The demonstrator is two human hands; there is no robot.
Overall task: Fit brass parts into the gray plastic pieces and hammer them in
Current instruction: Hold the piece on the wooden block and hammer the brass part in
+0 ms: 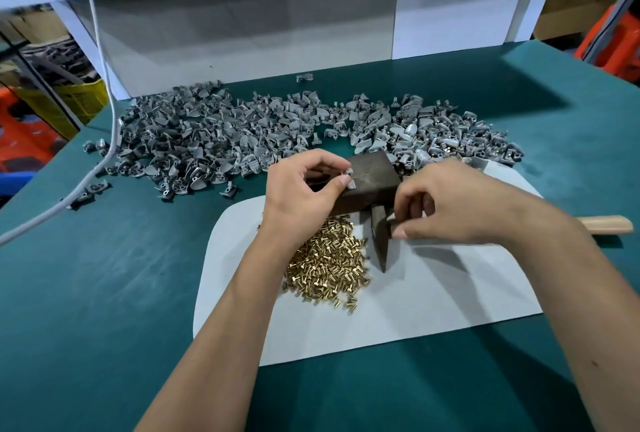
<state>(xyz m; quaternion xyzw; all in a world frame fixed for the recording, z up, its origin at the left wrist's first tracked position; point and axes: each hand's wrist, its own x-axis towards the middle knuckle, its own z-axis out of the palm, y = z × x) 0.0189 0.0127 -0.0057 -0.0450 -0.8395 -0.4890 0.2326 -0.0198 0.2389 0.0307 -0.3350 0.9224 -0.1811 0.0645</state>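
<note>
Your left hand [304, 185] pinching a gray plastic piece [348, 178] on the dark metal block [372, 178], your right hand [446, 203] gripping the hammer [380, 241] at its head, brass parts [329, 261] heaped on white paper [433, 300], gray pieces [207, 140] strewn across the green counter [86, 275].

Left hand [304, 189]: pinched a gray piece [349, 178] on the metal block [370, 178], frame centre.
Right hand [446, 203]: gripped the hammer [380, 237].
Brass parts [329, 261]: heaped below centre.

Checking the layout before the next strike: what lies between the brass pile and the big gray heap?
In the head view, the dark metal block sits between the brass pile and the gray heap, with the left hand holding a gray piece on it.
</note>
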